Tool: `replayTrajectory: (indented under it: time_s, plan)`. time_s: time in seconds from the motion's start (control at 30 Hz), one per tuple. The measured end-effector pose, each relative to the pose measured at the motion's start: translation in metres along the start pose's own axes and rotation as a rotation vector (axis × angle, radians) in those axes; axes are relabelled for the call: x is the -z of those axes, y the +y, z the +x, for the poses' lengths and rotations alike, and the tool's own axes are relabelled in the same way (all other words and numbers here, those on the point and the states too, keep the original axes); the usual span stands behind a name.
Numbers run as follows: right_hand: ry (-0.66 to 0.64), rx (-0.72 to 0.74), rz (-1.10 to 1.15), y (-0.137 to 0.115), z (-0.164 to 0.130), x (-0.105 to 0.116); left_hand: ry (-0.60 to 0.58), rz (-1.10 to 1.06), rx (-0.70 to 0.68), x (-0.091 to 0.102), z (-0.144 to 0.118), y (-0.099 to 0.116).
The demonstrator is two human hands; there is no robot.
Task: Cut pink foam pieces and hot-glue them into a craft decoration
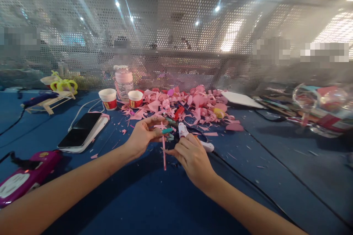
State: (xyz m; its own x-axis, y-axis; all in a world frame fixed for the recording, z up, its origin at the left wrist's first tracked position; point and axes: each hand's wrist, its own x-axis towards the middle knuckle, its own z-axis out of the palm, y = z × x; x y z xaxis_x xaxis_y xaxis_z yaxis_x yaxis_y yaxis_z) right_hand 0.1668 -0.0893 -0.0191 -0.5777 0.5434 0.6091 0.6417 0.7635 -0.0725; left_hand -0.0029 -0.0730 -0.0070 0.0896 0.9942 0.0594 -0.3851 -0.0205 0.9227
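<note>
Both hands on pink strip.
Left hand [143, 134] and right hand [192, 158] pinch a strip [164, 154] above the table [154, 205].

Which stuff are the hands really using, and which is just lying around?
In use: thin pink strip, pinched by left hand and right hand; white glue gun beside them.

Lying about: phone, two paper cups, pink bottle, pink scraps.

Both bare forearms are being stretched forward and inward. The left hand [142, 136] is being held with fingertips pinched; the right hand [193, 158] is being curled, knuckles up.
</note>
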Motion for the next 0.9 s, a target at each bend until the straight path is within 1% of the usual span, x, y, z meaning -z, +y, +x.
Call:
replayTrajectory:
  time_s: [0.2, 0.27, 0.37, 0.47, 0.53, 0.6, 0.7, 0.77, 0.83, 0.87, 0.9]
  plan:
    - [-0.052, 0.101, 0.043, -0.007, -0.004, -0.001, 0.031, 0.010, -0.034, 0.006, 0.005, 0.001]
    - [-0.037, 0.073, 0.067, -0.007, -0.004, -0.002, 0.015, 0.011, -0.021, 0.006, 0.005, 0.000]
    - [0.011, -0.014, 0.045, -0.003, -0.002, -0.002, -0.030, 0.011, 0.021, 0.005, 0.003, -0.001]
    - [0.008, -0.013, -0.004, 0.000, -0.001, -0.002, -0.045, -0.002, 0.028, 0.002, 0.001, -0.002]
    - [-0.014, 0.016, -0.026, -0.001, -0.001, -0.003, -0.012, -0.015, 0.022, 0.002, 0.001, -0.001]
    - [-0.040, 0.044, -0.042, -0.003, -0.003, -0.005, 0.045, -0.024, 0.023, 0.003, 0.003, 0.001]
    - [-0.073, 0.113, -0.026, -0.006, -0.004, -0.006, 0.110, -0.037, 0.007, 0.010, 0.009, 0.002]
    - [-0.087, 0.117, 0.031, -0.003, 0.000, -0.001, 0.134, -0.056, -0.020, 0.019, 0.015, 0.000]
    - [-0.111, 0.049, 0.110, 0.007, 0.006, 0.011, 0.157, -0.086, -0.031, 0.029, 0.022, -0.003]
    - [-0.115, 0.008, 0.145, 0.015, 0.009, 0.019, 0.171, -0.112, -0.016, 0.034, 0.025, -0.006]
    - [-0.160, -0.029, 0.184, 0.025, 0.011, 0.028, 0.188, -0.144, -0.001, 0.039, 0.028, -0.008]
